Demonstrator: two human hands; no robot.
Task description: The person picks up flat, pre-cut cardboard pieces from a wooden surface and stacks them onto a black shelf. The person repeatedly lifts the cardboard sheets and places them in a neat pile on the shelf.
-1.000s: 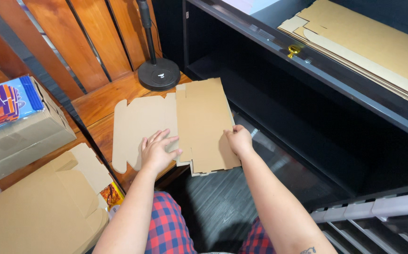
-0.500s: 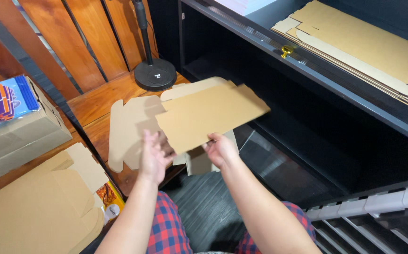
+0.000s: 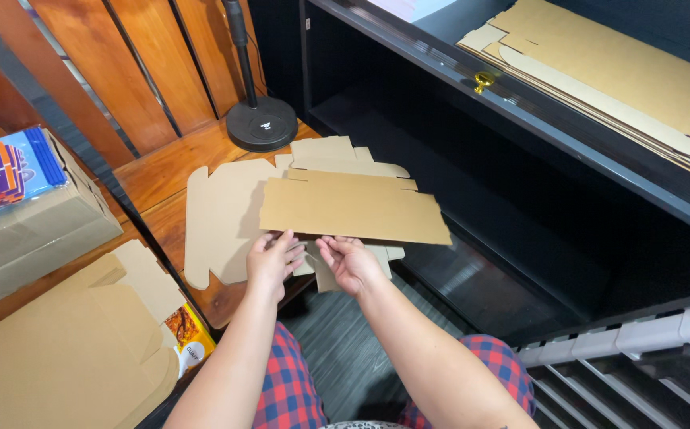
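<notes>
Top die-cut cardboard blank (image 3: 353, 209) lifted off stack a second ago, now swung crosswise and level, long edge toward person. Left hand (image 3: 272, 260) and right hand (image 3: 346, 260) both pinching its near edge, fingers curled under. Blank held just above remaining flat blanks (image 3: 222, 214) on wooden desk (image 3: 154, 179). Looks ready for folding.

Material: plain brown corrugated board, matte, stiff, notched tabs, rounded flaps. Black round stand base (image 3: 261, 125) behind; more blanks (image 3: 623, 71) on dark shelf.

A brown cardboard box (image 3: 35, 230) stands at the wooden platform's left edge, holding blue and orange printed packs (image 3: 7, 171). Flat brown box blanks (image 3: 353, 208) lie near its front edge.
</notes>
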